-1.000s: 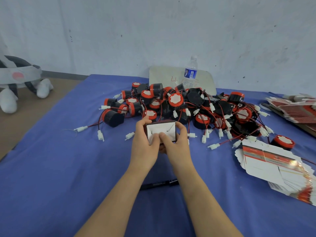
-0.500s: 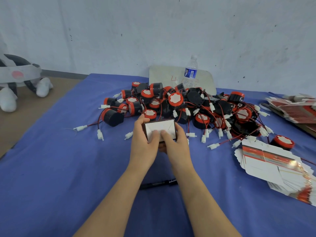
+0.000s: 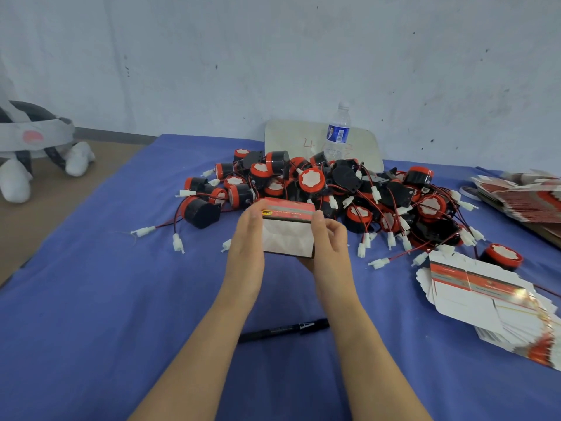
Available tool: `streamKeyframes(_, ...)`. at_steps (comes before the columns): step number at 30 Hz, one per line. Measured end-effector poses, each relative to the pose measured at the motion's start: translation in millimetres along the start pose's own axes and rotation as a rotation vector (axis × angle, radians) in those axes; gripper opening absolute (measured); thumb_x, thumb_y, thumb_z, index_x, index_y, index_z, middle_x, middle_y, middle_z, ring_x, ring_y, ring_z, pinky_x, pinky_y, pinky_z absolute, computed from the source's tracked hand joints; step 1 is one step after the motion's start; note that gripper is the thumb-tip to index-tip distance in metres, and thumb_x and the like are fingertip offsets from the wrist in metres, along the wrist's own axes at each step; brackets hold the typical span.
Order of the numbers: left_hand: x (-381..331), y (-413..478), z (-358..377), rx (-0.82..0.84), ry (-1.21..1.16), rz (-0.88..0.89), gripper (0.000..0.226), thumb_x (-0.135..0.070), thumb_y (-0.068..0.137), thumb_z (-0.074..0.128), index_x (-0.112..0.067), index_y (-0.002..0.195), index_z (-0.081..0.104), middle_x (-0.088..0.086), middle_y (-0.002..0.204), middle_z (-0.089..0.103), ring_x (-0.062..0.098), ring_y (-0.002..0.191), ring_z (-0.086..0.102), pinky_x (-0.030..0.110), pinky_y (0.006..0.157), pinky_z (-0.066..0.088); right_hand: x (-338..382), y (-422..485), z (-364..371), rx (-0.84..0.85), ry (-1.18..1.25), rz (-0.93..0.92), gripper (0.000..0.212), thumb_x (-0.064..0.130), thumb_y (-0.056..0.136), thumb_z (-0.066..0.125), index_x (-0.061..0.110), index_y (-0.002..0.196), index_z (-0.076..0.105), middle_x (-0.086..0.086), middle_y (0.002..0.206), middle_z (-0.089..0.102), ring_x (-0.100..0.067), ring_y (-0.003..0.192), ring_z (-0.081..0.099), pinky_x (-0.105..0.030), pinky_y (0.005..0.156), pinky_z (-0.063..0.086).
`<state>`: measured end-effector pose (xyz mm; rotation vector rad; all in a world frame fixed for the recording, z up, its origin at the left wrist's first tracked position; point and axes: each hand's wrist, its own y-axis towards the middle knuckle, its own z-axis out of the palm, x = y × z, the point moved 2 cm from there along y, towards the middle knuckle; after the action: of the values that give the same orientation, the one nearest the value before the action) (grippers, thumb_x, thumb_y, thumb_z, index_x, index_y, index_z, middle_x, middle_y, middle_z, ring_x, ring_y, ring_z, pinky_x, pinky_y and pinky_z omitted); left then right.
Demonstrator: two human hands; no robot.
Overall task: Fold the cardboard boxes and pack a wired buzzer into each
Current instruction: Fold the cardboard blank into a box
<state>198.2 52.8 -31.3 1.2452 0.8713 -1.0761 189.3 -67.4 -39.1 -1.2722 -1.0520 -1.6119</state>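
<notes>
Two hands hold a folded box (image 3: 288,235) above the worktop (image 3: 121,299), just before the buzzer heap (image 3: 312,180). The left hand (image 3: 246,247) presses straight fingers on its left end; the right hand (image 3: 331,250) curls round its right end.

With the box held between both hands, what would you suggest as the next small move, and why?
Probably free the right hand and take the nearest buzzer, the left hand holding the box. The box looks folded into shape, and no buzzer shows in it.
</notes>
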Motion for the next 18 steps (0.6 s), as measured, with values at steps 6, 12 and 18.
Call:
streamKeyframes(6,8,-4,11,0.1,-0.008,-0.129,0.115,-0.074,0.055,0.056,-0.041,0.148,-0.005,-0.02,0.145,0.032,-0.011,0.127,0.036,0.004,0.09,0.033,6,-5,5,0.068,0.047,-0.087,0.101,0.078,0.061,0.065,0.036,0.145,0.028,0.006,0.146,0.042,-0.01,0.132,0.045,-0.041,0.111,0.038)
streamKeyframes(12,7,2,5,-0.029,-0.165,-0.184,0.136,-0.088,0.04,0.062,-0.039,0.15,-0.002,-0.005,0.149,0.038,0.014,0.134,0.04,0.041,0.114,0.03,11,-5,4,0.216,0.159,-0.055,0.051,0.051,0.081,0.064,0.017,0.119,0.062,-0.003,0.116,0.067,-0.019,0.111,0.063,-0.037,0.098,0.047)
streamKeyframes(18,11,3,-1,0.035,-0.455,-0.304,0.057,-0.069,0.083,0.037,-0.03,0.093,0.077,-0.002,0.098,0.074,0.012,0.092,0.07,0.023,0.072,0.053,9,-14,20,0.43,-0.054,-0.158,0.016,0.022,0.092,0.062,0.029,0.106,0.064,0.013,0.103,0.073,-0.003,0.099,0.066,-0.016,0.08,0.052)
